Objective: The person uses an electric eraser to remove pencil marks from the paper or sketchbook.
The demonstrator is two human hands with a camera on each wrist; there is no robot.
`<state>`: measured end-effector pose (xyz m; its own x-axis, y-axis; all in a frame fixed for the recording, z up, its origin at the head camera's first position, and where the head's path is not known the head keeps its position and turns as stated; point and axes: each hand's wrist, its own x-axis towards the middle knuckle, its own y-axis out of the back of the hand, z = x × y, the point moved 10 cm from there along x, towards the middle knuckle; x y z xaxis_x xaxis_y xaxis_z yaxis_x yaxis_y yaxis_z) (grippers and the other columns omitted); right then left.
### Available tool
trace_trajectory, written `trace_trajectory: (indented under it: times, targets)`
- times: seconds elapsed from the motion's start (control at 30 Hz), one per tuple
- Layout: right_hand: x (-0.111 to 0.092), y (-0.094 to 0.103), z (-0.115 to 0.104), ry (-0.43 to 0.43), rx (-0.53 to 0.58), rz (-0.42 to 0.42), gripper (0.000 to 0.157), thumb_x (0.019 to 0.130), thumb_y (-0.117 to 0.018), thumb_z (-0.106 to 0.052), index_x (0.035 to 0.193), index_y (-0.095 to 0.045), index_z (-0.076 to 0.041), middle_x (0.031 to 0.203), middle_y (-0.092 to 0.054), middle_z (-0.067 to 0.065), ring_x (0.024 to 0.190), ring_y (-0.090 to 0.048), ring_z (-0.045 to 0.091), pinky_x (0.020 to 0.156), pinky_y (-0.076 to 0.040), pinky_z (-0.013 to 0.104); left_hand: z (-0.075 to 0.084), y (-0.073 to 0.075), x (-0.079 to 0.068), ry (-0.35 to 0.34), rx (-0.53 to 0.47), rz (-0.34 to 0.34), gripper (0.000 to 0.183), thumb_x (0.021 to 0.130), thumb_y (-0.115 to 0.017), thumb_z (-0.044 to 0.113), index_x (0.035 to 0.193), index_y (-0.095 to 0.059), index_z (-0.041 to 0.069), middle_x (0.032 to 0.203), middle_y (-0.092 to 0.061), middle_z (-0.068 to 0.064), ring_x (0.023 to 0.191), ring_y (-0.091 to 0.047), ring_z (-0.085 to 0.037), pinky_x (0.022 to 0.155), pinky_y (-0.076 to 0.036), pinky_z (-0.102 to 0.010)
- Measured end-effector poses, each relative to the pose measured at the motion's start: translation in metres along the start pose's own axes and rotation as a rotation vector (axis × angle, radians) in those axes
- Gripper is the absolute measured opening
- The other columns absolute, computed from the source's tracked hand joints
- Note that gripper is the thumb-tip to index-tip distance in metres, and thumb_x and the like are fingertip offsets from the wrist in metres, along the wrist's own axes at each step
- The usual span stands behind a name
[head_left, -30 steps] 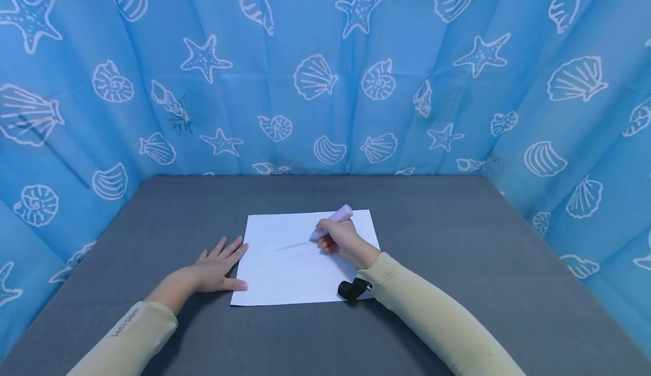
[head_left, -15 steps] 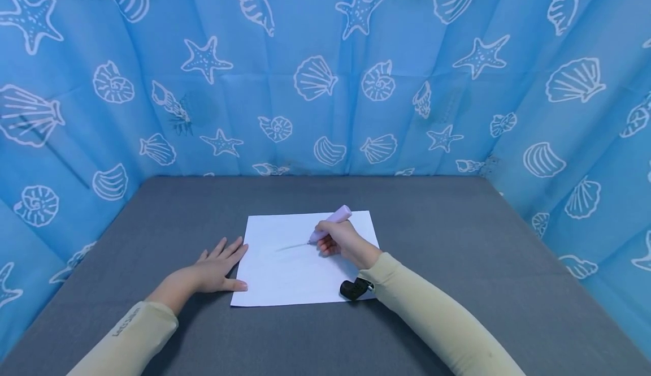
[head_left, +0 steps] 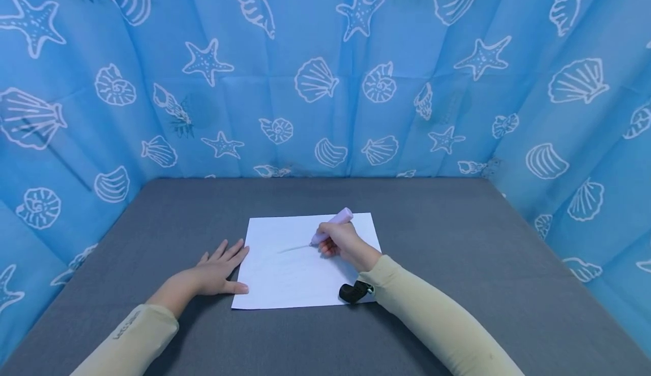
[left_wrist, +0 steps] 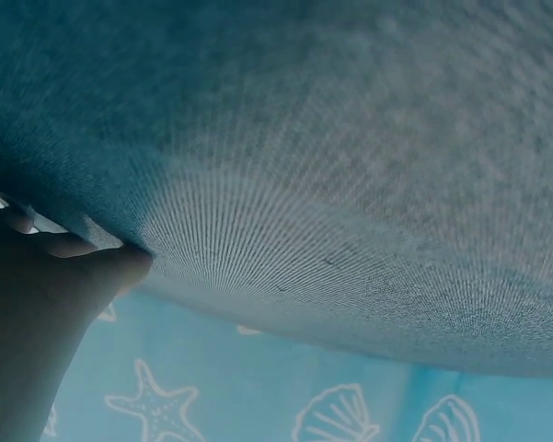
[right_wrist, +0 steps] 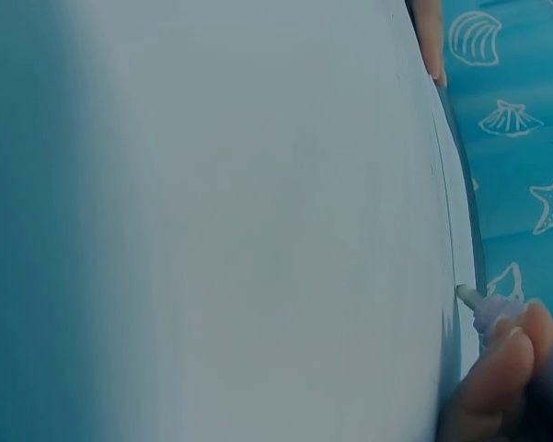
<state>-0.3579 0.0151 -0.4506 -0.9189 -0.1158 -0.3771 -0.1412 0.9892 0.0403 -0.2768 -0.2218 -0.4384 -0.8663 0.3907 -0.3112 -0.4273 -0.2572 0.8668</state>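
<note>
A white sheet of paper lies on the grey table. My right hand pinches a thick lilac marker between thumb and fingers, slanted with its tip down at the sheet. A thin dark line runs leftward from that tip across the paper. In the right wrist view, the marker's narrow tip meets the end of the line. Flat at the sheet's left edge rests my left hand, fingers spread, thumb and fingertips over the paper's border. From the left wrist, its thumb shows low over the cloth.
Grey cloth covers the table all around the sheet. A blue curtain printed with shells and starfish encloses the back and sides. A black wrist camera under the right sleeve hangs over the paper's lower right corner.
The marker tip has shifted only slightly about the right end of the line. My left hand holds its place on the paper's edge, and the whole head view has dipped a little.
</note>
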Motion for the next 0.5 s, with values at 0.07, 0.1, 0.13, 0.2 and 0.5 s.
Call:
trace_trajectory:
  times: [0.07,0.1,0.13,0.2,0.5]
  targets:
    - [-0.0004,-0.0006,0.0022,-0.001,-0.006,0.0,0.014,0.084,-0.059,-0.009,0.087,-0.06,0.005,0.053,-0.051,0.005,0.042,-0.047,0.009,0.042,-0.041,0.02,-0.0011,-0.0017,0.0001,0.002,0.002,-0.008,0.106,0.081,-0.064,0.064,0.153,-0.019,0.0,0.159,-0.008,-0.024,0.142,0.003,-0.052,0.104,0.0,-0.074]
    - [-0.0009,-0.0008,0.0028,0.0,-0.003,0.001,0.014,0.084,-0.06,-0.009,0.087,-0.06,0.005,0.053,-0.052,0.005,0.042,-0.047,0.009,0.042,-0.042,0.02,-0.0013,-0.0022,0.0,0.0,0.003,-0.011,0.107,0.081,-0.064,0.065,0.153,-0.019,0.0,0.159,-0.008,-0.024,0.142,0.003,-0.052,0.104,0.0,-0.074]
    - [-0.0015,-0.0009,0.003,0.004,0.001,0.001,0.014,0.084,-0.06,-0.009,0.087,-0.06,0.005,0.053,-0.052,0.005,0.042,-0.047,0.009,0.042,-0.042,0.02,-0.0011,-0.0024,-0.0006,-0.001,0.002,-0.012,0.107,0.081,-0.064,0.065,0.153,-0.019,0.0,0.159,-0.007,-0.024,0.142,0.003,-0.052,0.104,0.0,-0.074]
    - [-0.0026,-0.0018,0.0023,0.015,0.009,-0.004,0.014,0.084,-0.06,-0.008,0.087,-0.061,0.005,0.053,-0.052,0.005,0.042,-0.047,0.009,0.042,-0.042,0.02,-0.0001,-0.0021,-0.0018,0.001,-0.002,-0.014,0.106,0.081,-0.064,0.064,0.154,-0.019,0.001,0.16,-0.008,-0.023,0.142,0.003,-0.051,0.104,0.0,-0.074]
    - [-0.0026,-0.001,-0.0033,0.024,0.028,-0.004,0.013,0.084,-0.061,-0.008,0.086,-0.06,0.004,0.052,-0.052,0.005,0.041,-0.047,0.009,0.041,-0.042,0.02,0.0015,0.0022,0.0002,0.008,-0.003,0.004,0.103,0.081,-0.068,0.059,0.153,-0.021,0.001,0.159,-0.01,-0.024,0.141,0.001,-0.053,0.103,-0.002,-0.075]
